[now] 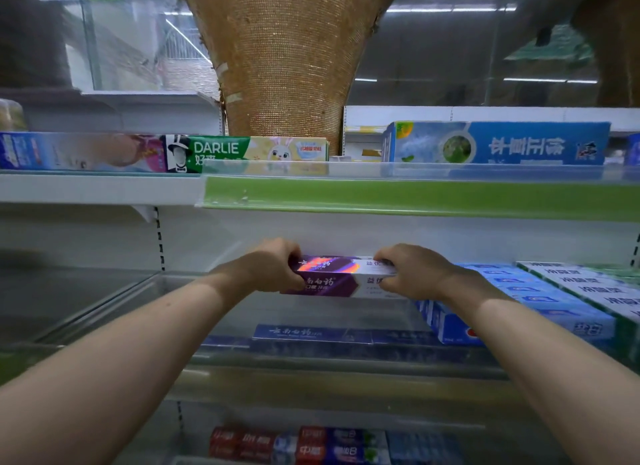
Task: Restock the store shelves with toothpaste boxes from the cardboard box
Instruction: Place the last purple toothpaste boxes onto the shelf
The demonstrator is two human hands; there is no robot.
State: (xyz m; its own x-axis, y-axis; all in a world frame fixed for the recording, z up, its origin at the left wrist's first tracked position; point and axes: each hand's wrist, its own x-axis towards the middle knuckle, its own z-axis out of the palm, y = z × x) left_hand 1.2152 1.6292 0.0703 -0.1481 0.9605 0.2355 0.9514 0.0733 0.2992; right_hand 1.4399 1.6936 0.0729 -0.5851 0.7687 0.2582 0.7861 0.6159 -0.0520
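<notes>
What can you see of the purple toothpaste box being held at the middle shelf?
The purple toothpaste box is a long glossy carton, purple with an orange-red flash toward the left, white toward the right, with white Chinese characters. It lies level, long side facing the camera, left of the stacked blue boxes. The left hand grips its left end, the right hand its right end. Whether it rests on the shelf is unclear.

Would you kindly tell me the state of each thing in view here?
purple toothpaste box, closed, held level between both hands.
left hand, grips the box's left end.
right hand, grips its right end.
blue toothpaste boxes, stacked flat to its right.
Darlie box, lying lengthwise on the upper shelf.
</notes>
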